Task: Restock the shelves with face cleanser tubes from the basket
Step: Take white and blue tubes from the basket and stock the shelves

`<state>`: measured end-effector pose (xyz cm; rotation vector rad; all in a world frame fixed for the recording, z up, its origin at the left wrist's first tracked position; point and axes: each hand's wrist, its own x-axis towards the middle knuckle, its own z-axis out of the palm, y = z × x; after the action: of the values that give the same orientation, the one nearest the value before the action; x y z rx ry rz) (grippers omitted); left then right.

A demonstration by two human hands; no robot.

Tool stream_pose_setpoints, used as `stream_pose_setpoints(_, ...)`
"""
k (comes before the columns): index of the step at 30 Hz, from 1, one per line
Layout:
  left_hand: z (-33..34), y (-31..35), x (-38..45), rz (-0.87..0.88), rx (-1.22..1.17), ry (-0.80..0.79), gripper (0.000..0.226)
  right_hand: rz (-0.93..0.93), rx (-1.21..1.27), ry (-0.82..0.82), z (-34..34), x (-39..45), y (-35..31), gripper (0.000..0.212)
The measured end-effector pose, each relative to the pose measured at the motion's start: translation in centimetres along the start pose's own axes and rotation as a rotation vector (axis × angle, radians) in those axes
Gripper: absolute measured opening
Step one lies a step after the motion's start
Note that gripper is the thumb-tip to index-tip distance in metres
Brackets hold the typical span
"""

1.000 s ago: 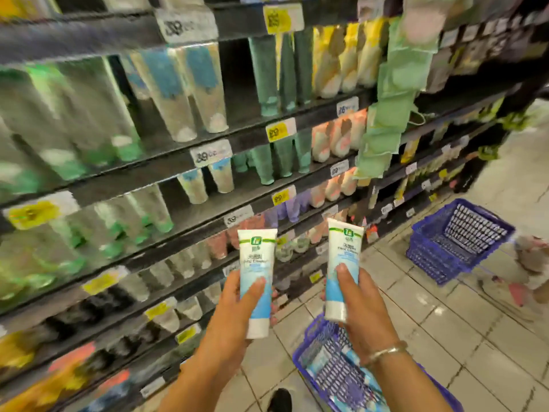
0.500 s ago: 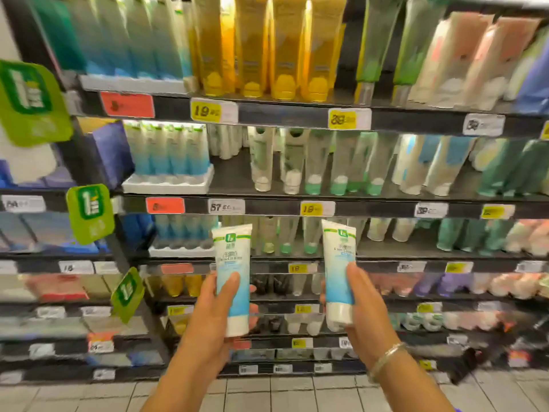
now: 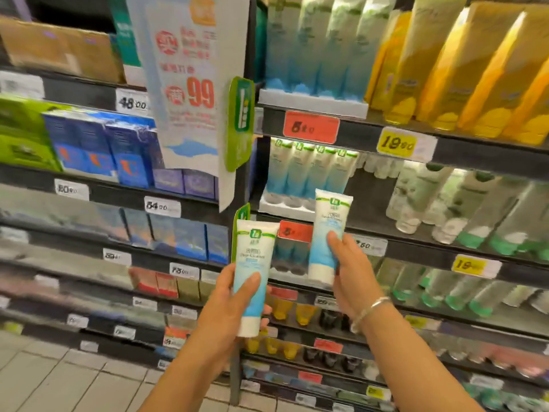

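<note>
My left hand (image 3: 234, 298) grips a white-and-blue face cleanser tube (image 3: 252, 263) upright, cap down, thumb across its front. My right hand (image 3: 352, 269) holds a second matching tube (image 3: 325, 233), raised higher and close to the shelf. Just behind it, a row of the same cleanser tubes (image 3: 309, 171) stands in a white tray (image 3: 285, 208) on the middle shelf. More of these tubes (image 3: 315, 46) fill the shelf above. The basket is out of view.
A hanging promo poster (image 3: 187, 84) and green brand tabs (image 3: 240, 120) jut out left of the tray. Yellow tubes (image 3: 463, 69) and green-capped tubes (image 3: 475, 209) fill shelves to the right. Boxed goods (image 3: 98, 147) sit on the left bay. Tiled floor (image 3: 59, 382) lies below.
The view swung left and closer to the shelves, away from the basket on the floor. My right hand lifted its tube toward the tray of matching tubes. Both hands kept their tubes.
</note>
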<state>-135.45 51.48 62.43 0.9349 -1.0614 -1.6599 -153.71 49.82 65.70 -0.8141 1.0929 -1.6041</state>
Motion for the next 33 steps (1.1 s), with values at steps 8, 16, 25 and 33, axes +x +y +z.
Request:
stream_pose_setpoints(8, -0.2, 2.2, 1.5, 0.066, 0.035, -0.05, 0.054, -0.163, -0.232, -0.075, 3.3, 7.0, -1.8, 0.013)
stream_pose_setpoints(16, 1.3, 3.2, 2.8, 0.104, 0.028, -0.007, 0.05, -0.399, -0.466, -0.091, 5.8, 11.7, -1.9, 0.025)
stream_pose_setpoints(25, 2.5, 2.5, 3.4, 0.101, 0.001, 0.043, 0.054, -0.502, -0.705, -0.004, 6.8, 13.7, -0.5, 0.032)
stream_pose_setpoints(33, 3.1, 2.1, 3.6, 0.112, -0.028, 0.073, 0.047, -0.43, -0.791, -0.004, 7.2, 13.7, 0.0, 0.03)
